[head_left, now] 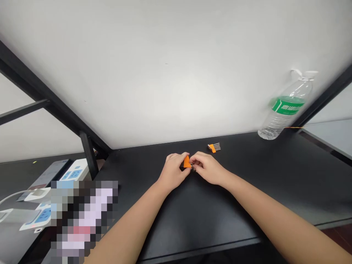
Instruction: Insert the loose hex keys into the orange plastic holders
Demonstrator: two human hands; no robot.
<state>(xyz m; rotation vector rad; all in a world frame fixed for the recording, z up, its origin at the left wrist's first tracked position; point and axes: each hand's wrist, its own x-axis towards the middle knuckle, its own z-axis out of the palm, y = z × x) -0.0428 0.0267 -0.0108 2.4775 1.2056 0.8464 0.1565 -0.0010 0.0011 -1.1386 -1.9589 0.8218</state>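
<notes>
Orange holder point(187, 162) in the rear half of the desk point(206, 212), approx. mid-width, btwn the two hands. L hand point(174, 170) clamped on it, thumb & fingers; R hand point(208, 167) has fingertips bunched at its R edge, nr a small metal tip. Can't tell if R grips anything. 2nd orange piece w/ thin metal rods point(212, 148) lies just beyond, nr the wall point(176, 80). Clear bottle w/ green label point(287, 106) far R; white power strip point(83, 165) well off L.

Green-labelled clear bottle point(287, 106) near wall point(176, 73); white power strip point(72, 175) at left
</notes>
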